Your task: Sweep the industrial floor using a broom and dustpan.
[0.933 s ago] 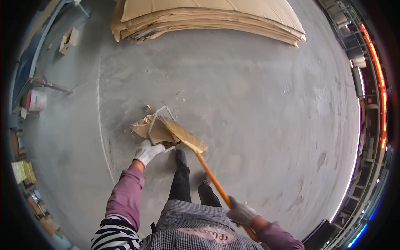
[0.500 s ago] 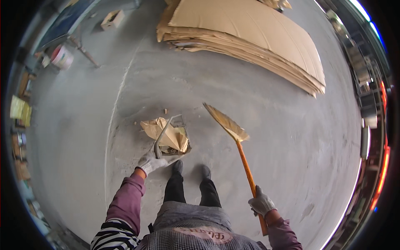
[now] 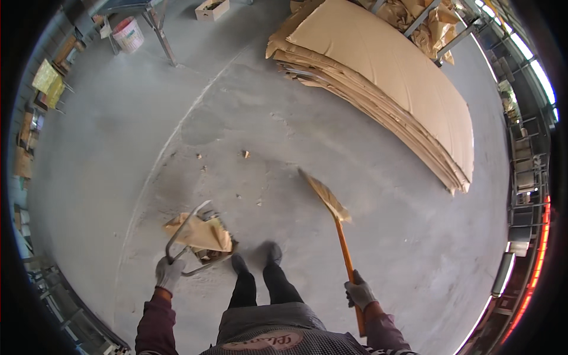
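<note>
My left hand [image 3: 169, 274], in a grey work glove, is closed round the bent metal handle of a dustpan [image 3: 186, 231]. Crumpled brown paper [image 3: 207, 234] and darker debris lie in the pan, which is low by the floor to the left of my feet. In my right hand [image 3: 360, 291], also gloved, is the orange stick of a broom [image 3: 345, 248]. Its narrow tan head [image 3: 325, 196] points forward and left, and I cannot tell whether it touches the floor.
Small scraps [image 3: 245, 154] are scattered on the grey floor ahead. A tall stack of brown cardboard sheets [image 3: 378, 77] stands far right, with crumpled paper [image 3: 435, 29] behind it. At the far left are a bucket [image 3: 128, 35], a table leg [image 3: 161, 38] and an open box [image 3: 212, 10].
The whole view has shifted, with the cardboard stack now further right. My left hand and the dustpan are further left and lower. Small scraps ahead show more plainly. Both hands keep their hold.
</note>
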The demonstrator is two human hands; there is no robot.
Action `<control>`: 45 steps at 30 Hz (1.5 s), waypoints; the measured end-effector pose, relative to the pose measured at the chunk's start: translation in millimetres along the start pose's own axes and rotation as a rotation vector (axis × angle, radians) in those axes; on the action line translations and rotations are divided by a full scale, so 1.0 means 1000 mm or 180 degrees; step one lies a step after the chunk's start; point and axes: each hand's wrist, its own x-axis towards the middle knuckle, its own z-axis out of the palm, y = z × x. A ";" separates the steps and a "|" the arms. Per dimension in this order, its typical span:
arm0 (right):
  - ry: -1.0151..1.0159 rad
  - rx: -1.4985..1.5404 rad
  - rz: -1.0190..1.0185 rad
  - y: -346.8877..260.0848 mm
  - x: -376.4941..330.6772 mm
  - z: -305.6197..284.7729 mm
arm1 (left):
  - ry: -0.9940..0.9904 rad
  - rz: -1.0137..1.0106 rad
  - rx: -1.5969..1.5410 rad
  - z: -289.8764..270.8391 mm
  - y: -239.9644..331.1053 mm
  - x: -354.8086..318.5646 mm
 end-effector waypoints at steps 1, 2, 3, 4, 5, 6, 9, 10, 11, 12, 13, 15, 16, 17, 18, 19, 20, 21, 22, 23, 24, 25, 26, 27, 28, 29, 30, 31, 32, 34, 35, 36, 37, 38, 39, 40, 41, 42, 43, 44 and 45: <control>0.0064 0.0062 -0.0083 -0.016 -0.014 -0.006 | 0.0150 -0.0065 -0.0191 -0.004 -0.024 -0.003; 0.0116 0.0116 -0.0173 -0.037 -0.017 -0.007 | 0.0325 -0.0237 -0.0281 -0.002 -0.054 -0.002; 0.0143 0.0075 -0.0392 -0.055 0.005 -0.008 | 0.0609 -0.0248 -0.0719 0.013 -0.092 0.004; 0.0121 0.0086 -0.0534 -0.069 0.039 -0.007 | 0.0553 -0.0376 -0.0803 0.013 -0.100 0.000; 0.0172 -0.0131 -0.0661 -0.099 0.075 -0.002 | 0.0532 -0.0488 -0.1184 0.020 -0.126 0.003; 0.0404 -0.0275 -0.0772 -0.128 0.112 0.010 | 0.0599 -0.0538 -0.1543 0.025 -0.138 0.002; 0.0205 -0.0328 -0.0929 -0.209 0.219 0.023 | 0.0598 -0.1052 -0.1725 0.035 -0.149 0.010; 0.0146 -0.0188 -0.0883 -0.223 0.249 0.032 | 0.0629 -0.1104 -0.1895 0.048 -0.153 0.017; 0.0014 -0.0351 -0.0711 -0.220 0.264 0.052 | 0.0667 -0.1207 -0.2035 0.053 -0.162 0.015; -0.0092 -0.0506 -0.0538 -0.216 0.277 0.071 | 0.0655 -0.1246 -0.2042 0.059 -0.169 0.019; -0.0355 -0.1783 -0.0769 -0.188 0.296 0.079 | 0.0623 -0.1195 -0.2054 0.059 -0.164 0.017; -0.0357 -0.2486 -0.0899 -0.132 0.271 0.118 | 0.0610 -0.1229 -0.1989 0.043 -0.167 0.007; -0.0010 -0.1911 -0.0798 -0.122 0.209 0.137 | 0.0657 -0.1334 -0.2001 0.033 -0.169 -0.002; -0.0185 -0.1813 -0.0676 -0.112 0.177 0.139 | 0.0630 -0.1325 -0.1967 0.037 -0.166 0.002; -0.0287 -0.1676 -0.0516 -0.102 0.153 0.132 | 0.0584 -0.1317 -0.1915 0.041 -0.163 0.003; -0.0478 -0.1795 -0.0515 -0.113 0.116 0.124 | 0.0634 -0.1318 -0.1936 0.043 -0.163 -0.001; -0.0550 -0.1824 -0.0504 -0.118 0.093 0.107 | 0.0652 -0.1347 -0.1988 0.046 -0.161 -0.004; -0.0638 -0.1847 -0.0488 -0.121 0.073 0.091 | 0.0606 -0.1354 -0.2071 0.050 -0.161 -0.007; -0.0558 -0.2105 -0.0561 -0.131 0.041 0.080 | 0.0587 -0.1381 -0.2148 0.050 -0.162 -0.014; -0.0480 -0.2374 -0.0666 -0.146 0.019 0.071 | 0.0585 -0.1406 -0.2212 0.051 -0.152 -0.020; -0.0559 -0.2443 -0.0745 -0.161 0.014 0.066 | 0.0578 -0.1361 -0.2273 0.056 -0.155 -0.023; -0.0476 -0.2681 -0.1024 -0.178 0.009 0.063 | 0.0595 -0.1389 -0.2281 0.054 -0.149 -0.029; -0.0383 -0.2901 -0.1301 -0.195 0.007 0.065 | 0.0598 -0.1408 -0.2285 0.054 -0.139 -0.035; -0.0452 -0.2973 -0.1435 -0.223 0.013 0.081 | 0.0636 -0.1345 -0.2444 0.054 -0.136 -0.044; -0.0515 -0.3037 -0.1564 -0.259 0.019 0.109 | 0.0706 -0.1410 -0.2456 0.056 -0.137 -0.047; -0.0602 -0.3076 -0.1728 -0.291 0.036 0.139 | 0.0722 -0.1383 -0.2502 0.060 -0.135 -0.049; -0.0661 -0.3097 -0.1915 -0.317 0.065 0.172 | 0.0755 -0.1369 -0.2528 0.064 -0.133 -0.052; -0.0793 -0.3200 -0.1982 -0.343 0.101 0.199 | 0.0660 -0.1525 -0.2433 0.058 -0.102 -0.050; -0.0765 -0.3372 -0.2197 -0.364 0.137 0.227 | 0.0695 -0.1564 -0.2456 0.067 -0.094 -0.046; -0.0512 -0.4023 -0.2884 -0.397 0.176 0.277 | 0.0823 -0.1367 -0.2363 0.066 -0.090 -0.047; -0.0544 -0.4056 -0.2861 -0.398 0.204 0.283 | 0.0734 -0.1441 -0.2234 0.057 -0.069 -0.044; -0.0418 -0.4479 -0.3041 -0.399 0.228 0.282 | 0.0721 -0.1484 -0.2225 0.053 -0.059 -0.040; -0.0316 -0.4903 -0.3222 -0.395 0.238 0.279 | 0.0682 -0.1490 -0.2151 0.050 -0.057 -0.038; -0.0323 -0.5085 -0.3211 -0.376 0.221 0.274 | 0.0692 -0.1553 -0.2055 0.048 -0.066 -0.043; -0.0282 -0.5256 -0.3208 -0.355 0.196 0.254 | 0.0783 -0.1616 -0.2064 0.049 -0.074 -0.045; -0.0327 -0.5759 -0.2834 -0.347 0.185 0.224 | 0.0813 -0.1589 -0.2114 0.051 -0.071 -0.040; 0.0135 -0.6526 -0.3035 -0.326 0.178 0.192 | 0.0688 -0.1584 -0.2002 0.045 -0.060 -0.039; 0.0287 -0.8916 -0.2802 -0.316 0.166 0.169 | 0.0636 -0.1485 -0.2166 0.049 -0.063 -0.037; -0.0112 -0.7457 -0.2817 -0.325 0.134 0.149 | 0.0521 -0.1578 -0.2017 0.043 -0.065 -0.041; -0.0398 -0.6004 -0.2688 -0.338 0.085 0.129 | 0.0387 -0.1633 -0.1891 0.039 -0.065 -0.039; -0.0384 -0.5999 -0.2686 -0.346 0.045 0.116 | 0.0542 -0.1556 -0.1738 0.047 -0.066 -0.037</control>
